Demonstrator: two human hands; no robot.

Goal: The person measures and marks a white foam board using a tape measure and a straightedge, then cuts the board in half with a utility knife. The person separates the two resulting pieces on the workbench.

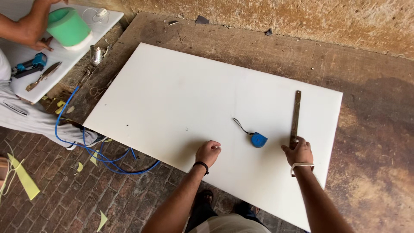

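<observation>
A large white board (181, 99) lies flat on a worn wooden platform. My right hand (298, 152) presses on the near end of a long dark metal ruler (296, 114) that lies on the board's right side. My left hand (208, 152) rests on the board near its front edge, fingers curled around what looks like a small white marker, mostly hidden. A blue tape measure (258, 140) with a black strap lies on the board between my two hands.
At the upper left another person's hand (42, 44) holds a green bucket (68, 26) over a second white board (64, 51), with a blue tool (29, 64) and scissors (43, 76). A blue hose (92, 153) loops over the brick floor (56, 203) among yellow scraps.
</observation>
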